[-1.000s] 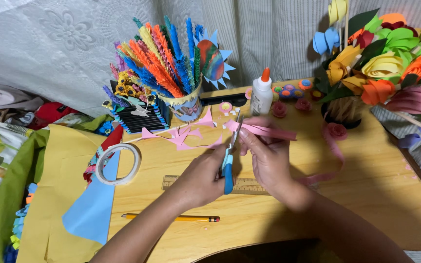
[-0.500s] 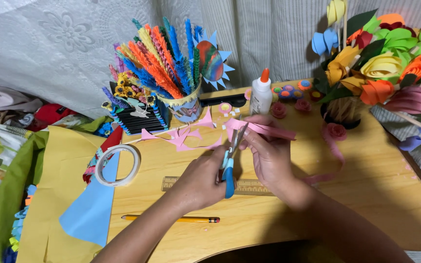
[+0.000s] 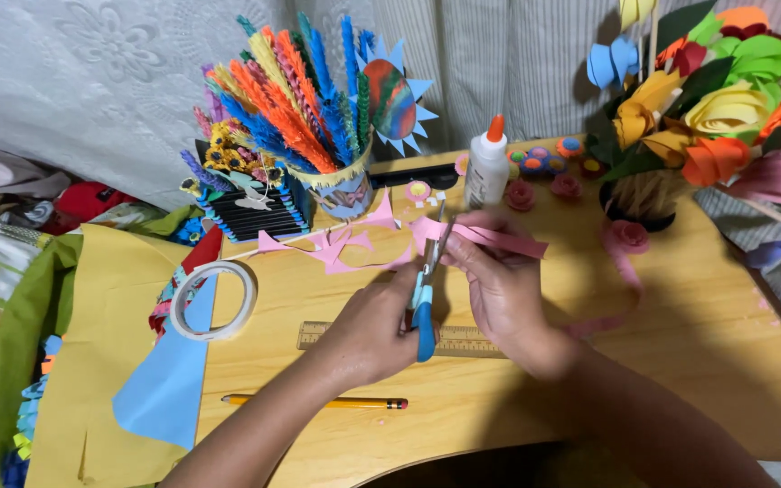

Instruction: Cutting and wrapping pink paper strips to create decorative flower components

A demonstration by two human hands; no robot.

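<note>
Gripping blue-handled scissors (image 3: 425, 298) at frame centre, the left hand (image 3: 374, 327) points them upward, while the right hand (image 3: 499, 287) pinches a pink paper strip (image 3: 499, 240) taut against the blades.

Smooth, pale wooden bench (image 3: 680, 361) with a soft sheen. Matt pink paper strip (image 3: 499, 239) at centre; scissors (image 3: 427, 289) with grey metal blades and glossy blue plastic handles. White plastic glue bottle (image 3: 485, 172), upper centre. Wooden ruler (image 3: 336, 336) and yellow painted pencil (image 3: 318, 401) below. Lacy white cloth (image 3: 92, 81), upper left.
</note>
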